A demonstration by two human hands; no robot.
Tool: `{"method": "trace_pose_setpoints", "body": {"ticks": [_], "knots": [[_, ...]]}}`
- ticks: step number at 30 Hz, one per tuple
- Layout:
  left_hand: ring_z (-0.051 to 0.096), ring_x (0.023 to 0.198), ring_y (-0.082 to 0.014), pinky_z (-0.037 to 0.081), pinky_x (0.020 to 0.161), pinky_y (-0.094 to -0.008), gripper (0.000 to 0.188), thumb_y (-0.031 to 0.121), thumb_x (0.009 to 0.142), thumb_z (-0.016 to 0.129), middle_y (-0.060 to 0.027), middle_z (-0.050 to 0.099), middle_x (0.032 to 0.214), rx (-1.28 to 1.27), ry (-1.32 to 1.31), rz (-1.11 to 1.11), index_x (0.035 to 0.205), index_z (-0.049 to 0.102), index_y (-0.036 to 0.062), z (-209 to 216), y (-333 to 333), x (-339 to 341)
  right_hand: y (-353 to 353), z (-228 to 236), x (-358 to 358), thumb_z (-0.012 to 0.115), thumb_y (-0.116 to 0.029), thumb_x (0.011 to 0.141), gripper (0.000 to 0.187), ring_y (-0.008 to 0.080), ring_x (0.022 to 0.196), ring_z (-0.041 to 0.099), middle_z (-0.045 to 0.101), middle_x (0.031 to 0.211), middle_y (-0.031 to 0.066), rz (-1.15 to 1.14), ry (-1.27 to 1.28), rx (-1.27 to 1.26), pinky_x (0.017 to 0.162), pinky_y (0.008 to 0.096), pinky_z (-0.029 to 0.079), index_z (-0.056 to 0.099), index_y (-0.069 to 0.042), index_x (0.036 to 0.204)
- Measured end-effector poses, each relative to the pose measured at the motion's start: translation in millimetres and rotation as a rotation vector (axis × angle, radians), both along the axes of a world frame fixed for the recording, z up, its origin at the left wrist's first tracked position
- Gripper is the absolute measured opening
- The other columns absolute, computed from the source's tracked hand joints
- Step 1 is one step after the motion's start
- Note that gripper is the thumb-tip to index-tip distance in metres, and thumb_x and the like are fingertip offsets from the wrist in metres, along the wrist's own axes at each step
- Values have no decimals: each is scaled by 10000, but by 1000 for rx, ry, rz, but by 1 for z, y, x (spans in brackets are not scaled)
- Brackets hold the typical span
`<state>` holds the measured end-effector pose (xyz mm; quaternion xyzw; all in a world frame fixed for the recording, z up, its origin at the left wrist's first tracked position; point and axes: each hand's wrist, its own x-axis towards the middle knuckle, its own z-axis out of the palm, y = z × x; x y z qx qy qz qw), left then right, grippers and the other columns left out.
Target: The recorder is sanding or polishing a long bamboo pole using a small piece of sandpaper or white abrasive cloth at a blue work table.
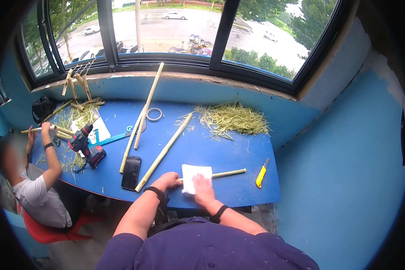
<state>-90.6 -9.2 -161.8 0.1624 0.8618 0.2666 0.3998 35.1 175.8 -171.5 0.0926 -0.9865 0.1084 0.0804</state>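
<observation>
A short pale peeled wooden stick (229, 173) lies near the table's front edge, pointing right. My left hand (168, 179) is closed round its left end. Across the stick's middle lies a white folded sheet (197, 172), paper or cloth; I cannot tell which. My right hand (204, 190) rests flat on this sheet with its fingers stretched forward, slightly blurred. The sheet and hand hide part of the stick. Left of my hands, a longer pale stick (164, 152) slants across the table.
On the blue table (220, 155) are a yellow utility knife (261, 175), a heap of shavings (234, 119), more long sticks (145, 108), a tape roll (155, 114), a black phone (131, 172), a blue-handled saw (110, 139) and cordless drill (86, 146). A seated person (36, 189) works at the left.
</observation>
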Motion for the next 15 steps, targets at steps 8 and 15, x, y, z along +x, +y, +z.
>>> {"method": "trace_pose_setpoints", "body": {"ticks": [8,15], "knots": [[664,671,-186,523,663,-326,290,313,810,692,-76,690,757,12,-65,53,903,694,39,-6,-3,1,94,-13,-8,561,-115,804,601,311,1346,352,400,1417,185,-141,-121,1,1079,512,283,396,-28,1375],[672,692,-194,526,675,-330,276,306,806,701,-80,698,767,-48,-71,4,865,693,36,2,1,-4,184,1,-9,596,-71,795,692,298,1402,242,282,1492,145,-512,-268,94,1107,495,253,321,-72,1430]]}}
